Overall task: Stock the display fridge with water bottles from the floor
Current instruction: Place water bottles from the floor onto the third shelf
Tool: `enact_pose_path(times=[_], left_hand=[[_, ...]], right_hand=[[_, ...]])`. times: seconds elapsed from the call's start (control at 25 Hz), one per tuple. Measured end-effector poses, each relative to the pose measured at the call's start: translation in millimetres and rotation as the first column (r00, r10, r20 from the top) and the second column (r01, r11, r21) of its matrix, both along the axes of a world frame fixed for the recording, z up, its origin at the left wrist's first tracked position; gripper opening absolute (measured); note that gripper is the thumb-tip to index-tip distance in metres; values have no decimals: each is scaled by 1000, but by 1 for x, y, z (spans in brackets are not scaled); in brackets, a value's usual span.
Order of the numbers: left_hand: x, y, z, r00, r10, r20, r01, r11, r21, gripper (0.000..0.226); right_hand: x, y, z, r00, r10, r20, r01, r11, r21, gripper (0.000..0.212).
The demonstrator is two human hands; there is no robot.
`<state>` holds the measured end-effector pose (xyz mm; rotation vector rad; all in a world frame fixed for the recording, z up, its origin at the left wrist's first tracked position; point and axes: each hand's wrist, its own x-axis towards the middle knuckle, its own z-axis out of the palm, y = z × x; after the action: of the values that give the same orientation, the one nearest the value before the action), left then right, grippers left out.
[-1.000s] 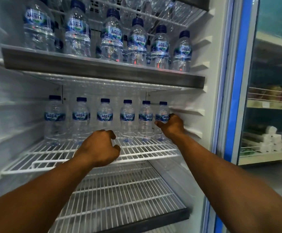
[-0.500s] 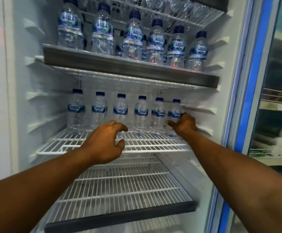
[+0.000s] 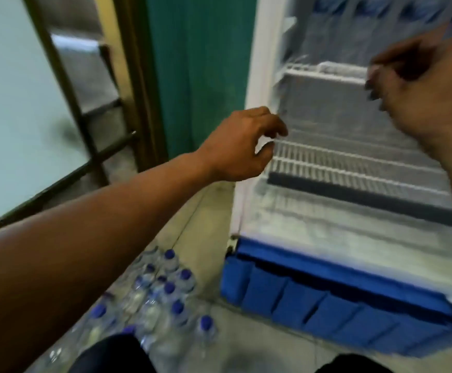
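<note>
Water bottles (image 3: 165, 292) stand upright on the floor (image 3: 246, 343), caps (image 3: 169, 254) pointing up.

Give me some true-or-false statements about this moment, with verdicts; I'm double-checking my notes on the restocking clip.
Water bottles stand on the floor, left of the fridge. True.
The left hand grips a bottle. False: it holds nothing.
The lower wire shelf is packed with bottles. False: no bottle shows on it.
The fridge's base is blue. True.
</note>
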<state>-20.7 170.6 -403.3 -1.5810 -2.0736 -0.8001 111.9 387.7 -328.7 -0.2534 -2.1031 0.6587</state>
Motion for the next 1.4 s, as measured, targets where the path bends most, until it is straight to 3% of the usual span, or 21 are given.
enact_pose_path(times=[0.12,0.24,0.28,0.36,0.44,0.52,0.68,0.8,0.96,1.04,1.16,1.28,1.4], left_hand=[[-18,-73,-63,977,164,136,-146,980,-132,27],[-25,-133,-123,882,387,270,-277,888,-367,27],[-25,-152,-147,830,471,299,-290,822,-491,28],[-16,-186,-200,734,624,266,-236,602,-763,36],[1,-212,-251,710,678,190,-140,400,-906,46],[20,-231,-294,664,717,213,-49,326,-944,57],[40,-251,-366,607,751,260,-1,328,-945,78],[51,-253,-404,572,773,275,-72,380,-922,76],[57,-258,-414,574,788,220,-206,399,-893,64],[54,-261,-392,605,770,201,-210,399,-893,64],[50,-261,-329,582,779,234,-254,447,-857,72],[43,-256,-251,542,760,359,-319,581,-749,62],[35,-231,-171,597,623,506,-331,766,-552,57]], right_hand=[[-44,-107,-75,943,312,119,-308,950,-51,8],[-75,-183,-176,798,450,402,-401,893,-203,13],[-79,-206,-217,686,464,561,-401,884,-241,12],[-72,-252,-301,347,404,846,-399,880,-257,9],[-50,-294,-379,40,356,934,-431,849,-305,12],[-24,-327,-445,-113,338,934,-350,867,-356,27],[14,-363,-531,-141,354,924,-81,926,-368,63],[33,-379,-563,-139,375,917,-20,924,-381,84],[38,-386,-565,-126,349,929,-25,935,-355,78],[33,-376,-544,-153,348,925,-28,934,-356,81],[15,-348,-485,-156,332,930,-72,936,-346,76],[-10,-314,-404,-61,368,928,-100,923,-372,69],[-26,-260,-322,206,373,904,-85,928,-364,63]])
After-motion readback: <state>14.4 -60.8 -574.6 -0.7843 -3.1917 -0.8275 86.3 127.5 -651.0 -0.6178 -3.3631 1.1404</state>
